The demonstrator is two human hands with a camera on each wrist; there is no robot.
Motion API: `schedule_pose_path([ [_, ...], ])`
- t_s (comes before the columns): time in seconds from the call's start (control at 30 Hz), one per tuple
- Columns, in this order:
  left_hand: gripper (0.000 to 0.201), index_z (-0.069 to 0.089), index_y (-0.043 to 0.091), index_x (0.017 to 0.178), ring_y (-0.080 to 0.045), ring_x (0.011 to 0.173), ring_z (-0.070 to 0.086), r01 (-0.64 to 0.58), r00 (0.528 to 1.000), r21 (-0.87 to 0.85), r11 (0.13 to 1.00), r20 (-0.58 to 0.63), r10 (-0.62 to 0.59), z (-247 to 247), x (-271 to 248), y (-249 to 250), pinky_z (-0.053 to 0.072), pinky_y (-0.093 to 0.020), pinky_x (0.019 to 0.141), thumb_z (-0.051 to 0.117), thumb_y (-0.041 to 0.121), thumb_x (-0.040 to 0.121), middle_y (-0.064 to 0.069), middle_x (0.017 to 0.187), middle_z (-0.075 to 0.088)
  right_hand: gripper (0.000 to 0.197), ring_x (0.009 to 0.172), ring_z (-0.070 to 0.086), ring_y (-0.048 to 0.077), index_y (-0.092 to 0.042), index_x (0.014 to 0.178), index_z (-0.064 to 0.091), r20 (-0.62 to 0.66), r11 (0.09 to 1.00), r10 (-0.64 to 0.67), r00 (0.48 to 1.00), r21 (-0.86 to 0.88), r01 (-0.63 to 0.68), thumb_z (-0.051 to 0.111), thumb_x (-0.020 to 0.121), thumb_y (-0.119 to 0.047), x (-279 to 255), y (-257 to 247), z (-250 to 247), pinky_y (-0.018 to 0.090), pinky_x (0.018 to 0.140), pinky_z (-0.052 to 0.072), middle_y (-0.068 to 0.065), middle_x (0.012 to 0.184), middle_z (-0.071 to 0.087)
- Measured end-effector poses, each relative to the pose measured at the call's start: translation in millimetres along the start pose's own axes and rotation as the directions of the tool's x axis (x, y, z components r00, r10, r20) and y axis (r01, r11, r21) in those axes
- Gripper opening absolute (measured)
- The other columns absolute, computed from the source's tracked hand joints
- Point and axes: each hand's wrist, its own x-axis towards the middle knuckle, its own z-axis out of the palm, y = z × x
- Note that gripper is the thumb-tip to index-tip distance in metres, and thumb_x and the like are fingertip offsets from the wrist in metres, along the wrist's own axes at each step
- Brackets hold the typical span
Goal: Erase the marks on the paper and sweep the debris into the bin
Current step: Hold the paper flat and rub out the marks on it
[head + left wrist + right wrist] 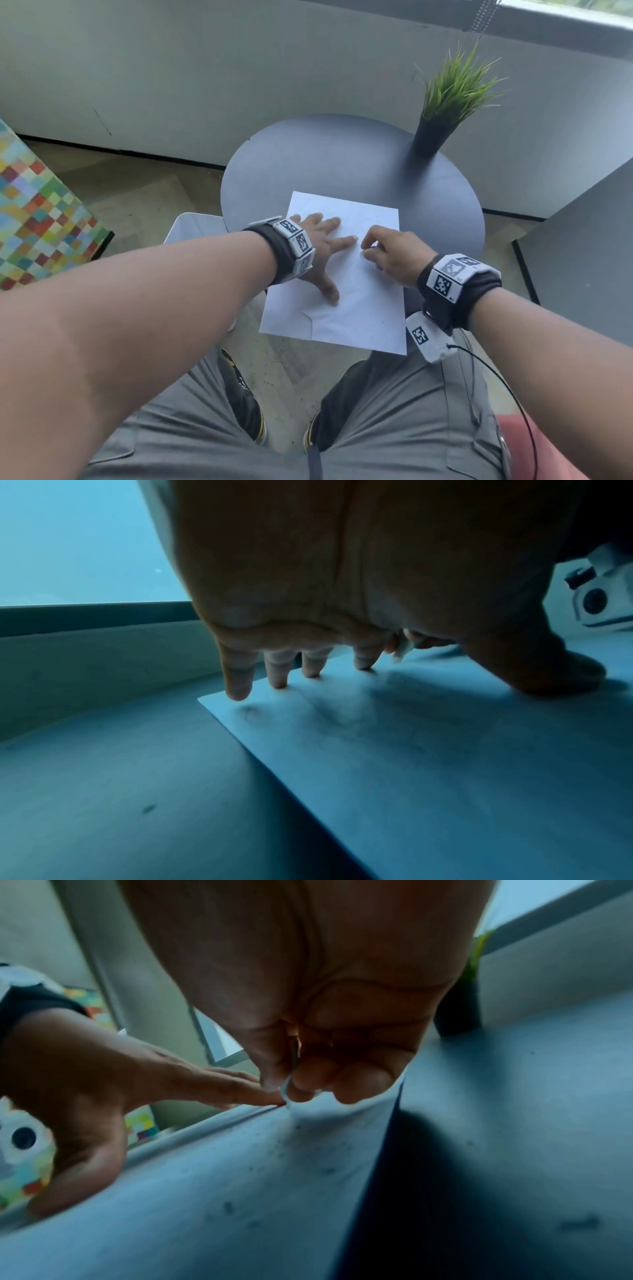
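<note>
Erasing underway: left hand (317,246) spread flat pinning paper (356,308), right hand (390,255) pinching eraser (286,1089); faint marks remain, crumbs (281,1153) unswept.

We seem to sit in an office lounge or break corner: a small round dark table (342,154) with a potted grass plant (442,109), a colourful checked seat (37,212), plain grey wall panels (205,75) beneath a window.

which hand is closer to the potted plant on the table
Right. The right hand pinches an eraser on the paper, on the side where the potted plant stands. The left hand presses flat on the paper's opposite side, farther from the plant.
</note>
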Motion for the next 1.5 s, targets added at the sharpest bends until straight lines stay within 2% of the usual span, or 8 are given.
schedule_pose_path([
  [0.43, 0.145, -0.021, 0.046, 0.146, -0.036, 0.146, -0.020, 0.011, 0.997, -0.046, 0.999, 0.070, -0.008, 9.4, 6.9, 1.4, 0.013, -0.069, 0.110, 0.054, 0.098, 0.034, 0.000, 0.158, -0.029, 0.016, 0.098, 0.058, 0.028, -0.018, 0.110, 0.053, 0.274, 0.845, -0.356, 0.893, -0.313, 0.433, 0.044, 0.098, -0.024, -26.7, -19.7, 22.9, 0.037, 0.080, 0.046, 0.005, 0.108, 0.063],
  [0.6, 0.142, -0.019, 0.043, 0.148, -0.037, 0.146, -0.019, 0.020, 0.998, -0.051, 0.999, 0.066, -0.017, 7.3, 5.3, 2.7, 0.013, -0.069, 0.111, 0.062, 0.093, 0.042, -0.002, 0.158, -0.029, 0.025, 0.101, 0.059, 0.034, -0.016, 0.119, 0.051, 0.079, 0.859, -0.256, 0.963, -0.438, 0.264, 0.041, 0.098, -0.026, -2.4, -6.8, -2.9, 0.038, 0.080, 0.048, 0.009, 0.110, 0.064],
  [0.73, 0.145, -0.019, 0.042, 0.149, -0.039, 0.146, -0.017, 0.016, 0.998, -0.028, 1.000, 0.068, -0.014, 7.4, 5.8, 3.5, 0.013, -0.070, 0.110, 0.060, 0.095, 0.039, -0.004, 0.159, -0.028, 0.015, 0.098, 0.059, 0.031, -0.019, 0.109, 0.052, 0.315, 0.769, -0.394, 0.863, -0.401, 0.497, 0.044, 0.097, -0.025, -21.9, -26.1, 19.7, 0.040, 0.081, 0.049, 0.005, 0.105, 0.062],
  [0.9, 0.141, -0.018, 0.042, 0.149, -0.038, 0.146, -0.017, 0.022, 0.998, -0.036, 0.999, 0.058, -0.020, 7.3, 4.8, 4.3, 0.012, -0.069, 0.111, 0.062, 0.092, 0.044, -0.004, 0.159, -0.028, 0.023, 0.102, 0.059, 0.030, -0.018, 0.115, 0.052, 0.120, 0.829, -0.272, 0.955, -0.475, 0.296, 0.042, 0.094, -0.020, -3.2, -5.0, -6.8, 0.037, 0.080, 0.047, 0.005, 0.110, 0.063],
  [1.03, 0.144, -0.020, 0.043, 0.148, -0.039, 0.146, -0.017, 0.015, 0.998, -0.021, 1.000, 0.062, -0.014, 8.4, 6.1, 3.4, 0.012, -0.070, 0.110, 0.059, 0.095, 0.040, -0.004, 0.158, -0.029, 0.016, 0.092, 0.057, 0.028, -0.017, 0.108, 0.054, 0.347, 0.764, -0.415, 0.841, -0.370, 0.529, 0.044, 0.096, -0.020, -31.2, -23.4, 17.6, 0.037, 0.076, 0.046, 0.003, 0.100, 0.060],
  [1.2, 0.143, -0.019, 0.042, 0.148, -0.038, 0.146, -0.018, 0.015, 0.999, -0.041, 0.999, 0.048, -0.013, 11.3, 7.7, 2.9, 0.012, -0.070, 0.110, 0.060, 0.093, 0.041, -0.004, 0.158, -0.029, 0.020, 0.099, 0.059, 0.030, -0.019, 0.112, 0.052, 0.101, 0.833, -0.296, 0.950, -0.459, 0.308, 0.042, 0.095, -0.023, -6.4, -5.5, -2.6, 0.036, 0.077, 0.045, 0.005, 0.106, 0.063],
  [1.33, 0.147, -0.022, 0.045, 0.146, -0.038, 0.145, -0.020, 0.009, 0.998, -0.044, 0.999, 0.056, -0.007, 13.0, 9.1, 1.2, 0.012, -0.072, 0.109, 0.053, 0.098, 0.032, -0.002, 0.158, -0.030, 0.016, 0.090, 0.057, 0.026, -0.018, 0.109, 0.054, 0.344, 0.753, -0.416, 0.842, -0.388, 0.531, 0.044, 0.097, -0.023, -31.3, -22.4, 19.7, 0.038, 0.076, 0.047, 0.002, 0.099, 0.059],
  [1.5, 0.142, -0.019, 0.044, 0.147, -0.037, 0.146, -0.020, 0.010, 0.999, -0.051, 0.999, 0.054, -0.008, 11.9, 7.9, 2.1, 0.011, -0.069, 0.110, 0.060, 0.094, 0.041, -0.002, 0.158, -0.030, 0.021, 0.098, 0.060, 0.030, -0.020, 0.114, 0.051, 0.063, 0.839, -0.310, 0.949, -0.452, 0.304, 0.042, 0.097, -0.026, -6.2, -4.2, 5.8, 0.035, 0.076, 0.046, 0.005, 0.105, 0.064],
])
